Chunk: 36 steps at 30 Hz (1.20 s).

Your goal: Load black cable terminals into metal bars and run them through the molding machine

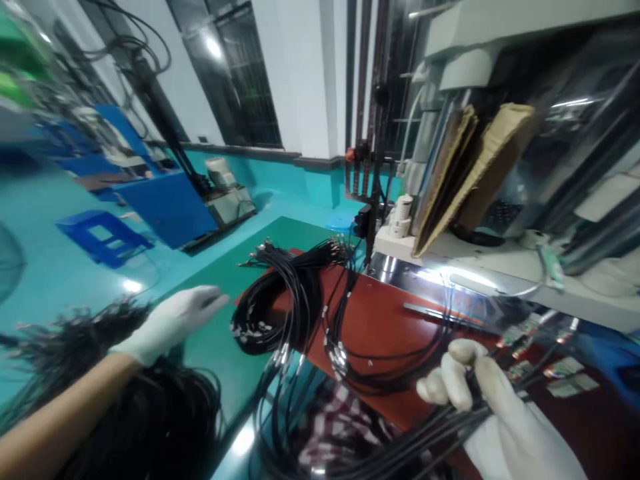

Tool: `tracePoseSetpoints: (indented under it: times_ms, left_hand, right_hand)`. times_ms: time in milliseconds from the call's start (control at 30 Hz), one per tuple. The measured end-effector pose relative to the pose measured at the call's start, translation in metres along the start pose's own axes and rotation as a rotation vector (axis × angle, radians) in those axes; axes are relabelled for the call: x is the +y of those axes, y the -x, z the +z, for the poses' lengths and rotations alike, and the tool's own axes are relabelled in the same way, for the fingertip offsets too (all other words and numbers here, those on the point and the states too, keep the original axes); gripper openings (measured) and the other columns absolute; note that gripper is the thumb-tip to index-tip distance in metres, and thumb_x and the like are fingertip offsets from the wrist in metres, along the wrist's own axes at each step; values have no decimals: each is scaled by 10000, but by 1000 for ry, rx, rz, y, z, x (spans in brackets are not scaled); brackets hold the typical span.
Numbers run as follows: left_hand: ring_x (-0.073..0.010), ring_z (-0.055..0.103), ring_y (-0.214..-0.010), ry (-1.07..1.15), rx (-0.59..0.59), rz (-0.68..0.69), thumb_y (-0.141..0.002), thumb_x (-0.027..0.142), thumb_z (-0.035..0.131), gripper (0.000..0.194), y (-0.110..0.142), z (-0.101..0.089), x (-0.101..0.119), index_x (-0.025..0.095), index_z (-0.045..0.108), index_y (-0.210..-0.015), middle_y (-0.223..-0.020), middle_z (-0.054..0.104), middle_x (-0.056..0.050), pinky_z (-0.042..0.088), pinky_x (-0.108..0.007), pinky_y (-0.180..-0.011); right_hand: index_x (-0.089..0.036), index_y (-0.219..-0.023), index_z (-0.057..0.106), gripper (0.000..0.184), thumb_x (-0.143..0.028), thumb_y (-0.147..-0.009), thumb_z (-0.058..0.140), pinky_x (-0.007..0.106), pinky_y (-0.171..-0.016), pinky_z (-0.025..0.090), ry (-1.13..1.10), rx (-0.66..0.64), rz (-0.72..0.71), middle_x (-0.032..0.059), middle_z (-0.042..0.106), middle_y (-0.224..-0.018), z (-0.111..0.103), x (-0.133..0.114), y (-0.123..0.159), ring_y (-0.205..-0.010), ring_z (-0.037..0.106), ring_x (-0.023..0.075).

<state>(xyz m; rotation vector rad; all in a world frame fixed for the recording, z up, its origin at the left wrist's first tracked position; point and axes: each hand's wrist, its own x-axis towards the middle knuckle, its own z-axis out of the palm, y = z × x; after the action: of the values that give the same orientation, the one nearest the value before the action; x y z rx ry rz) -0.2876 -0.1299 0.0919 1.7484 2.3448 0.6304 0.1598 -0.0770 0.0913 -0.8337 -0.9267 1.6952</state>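
My left hand (183, 313), in a white glove, hovers over the green surface between two piles of black cables. Its fingers stretch to the right with a small gap near the thumb, and nothing shows in them. A coiled bundle of black cables (305, 293) with metal ends lies just right of it. My right hand (485, 393), gloved too, curls its fingers at the right of the red board; a bunch of black cables (400, 443) runs into its grip and sags across my lap. Several cable ends with small flat metal pieces (565, 367) lie beyond that hand.
A big dark heap of cables (130, 413) is at lower left. The red board (385, 313) carries a metal tool (440, 313). A pale machine (500, 260) with cardboard sheets (470, 173) stands at right. A blue stool (105, 237) is on the floor at left.
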Motion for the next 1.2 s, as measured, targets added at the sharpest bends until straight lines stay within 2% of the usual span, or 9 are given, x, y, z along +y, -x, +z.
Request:
tracePoseSetpoints:
  times_ms: [133, 267, 433, 567, 700, 767, 867, 1000, 1200]
  left_hand:
    - [-250, 627, -1097, 258, -463, 730, -865, 588, 607, 509, 19, 33, 132, 260, 589, -1255, -1239, 659, -93, 493, -315, -953]
    - [-272, 709, -763, 70, -820, 961, -835, 576, 610, 480, 52, 114, 201, 279, 561, -1209, -884, 720, -70, 543, -313, -621]
    - [-321, 670, -551, -248, -676, 1111, -931, 425, 407, 283, 63, 182, 215, 201, 549, -1029, -734, 676, -127, 521, -396, -495]
    - [-331, 688, -574, -300, -760, 1110, -899, 437, 470, 282, 68, 191, 210, 205, 565, -1029, -788, 699, -139, 514, -381, -460]
    - [-331, 700, -640, -263, -880, 1102, -848, 565, 557, 369, 65, 176, 211, 217, 617, -956, -780, 709, -134, 500, -358, -491]
    - [-280, 686, -637, -120, -912, 1110, -891, 581, 507, 379, 44, 164, 217, 220, 620, -877, -729, 689, -106, 485, -328, -534]
    - [-202, 672, -770, 92, -681, 970, -1029, 437, 288, 424, -15, 163, 237, 217, 615, -873, -850, 688, -73, 491, -304, -729]
    - [-255, 626, -986, -123, -350, 931, -994, 323, 409, 297, -89, 208, 267, 171, 657, -1054, -1043, 669, -116, 465, -372, -898]
    - [-313, 542, -1071, -159, -311, 980, -938, 397, 536, 371, -113, 271, 291, 168, 647, -1208, -1159, 596, -154, 440, -427, -899]
  right_hand:
    - [-298, -881, 649, 233, -528, -857, 674, 357, -634, 568, -2, 23, -185, -21, 494, -570, -11, -24, 5, -578, 577, 164]
    - [-328, -1073, 647, 301, -506, -840, 714, 388, -804, 585, 48, 280, -291, -23, 599, -708, -37, -32, 6, -743, 652, 184]
    - [-286, -1000, 638, 307, -473, -786, 753, 404, -860, 583, -128, 607, -236, 33, 702, -1059, -97, 0, -8, -987, 683, 217]
    - [-253, -924, 650, 330, -476, -739, 807, 284, -631, 561, -276, 631, -200, -5, 661, -867, -120, 24, -25, -724, 639, 132]
    - [-226, -1002, 666, 447, -444, -672, 874, 191, -429, 374, -338, 513, -161, -78, 510, -618, -103, 33, -36, -490, 444, 57]
    - [-199, -974, 658, 421, -418, -686, 873, 202, -468, 399, -291, 417, -50, -52, 577, -645, -92, 36, -36, -520, 496, 70]
    - [-160, -962, 664, 375, -416, -745, 831, 255, -571, 479, -173, 214, 92, 26, 685, -791, -86, 43, -34, -626, 610, 118]
    - [-142, -1033, 680, 379, -399, -781, 798, 247, -585, 485, -115, 102, 122, 17, 681, -762, -93, 52, -29, -635, 630, 117]
    - [-144, -927, 638, 366, -361, -713, 841, 244, -539, 492, -41, 129, 142, 47, 727, -742, -92, 56, -25, -577, 646, 129]
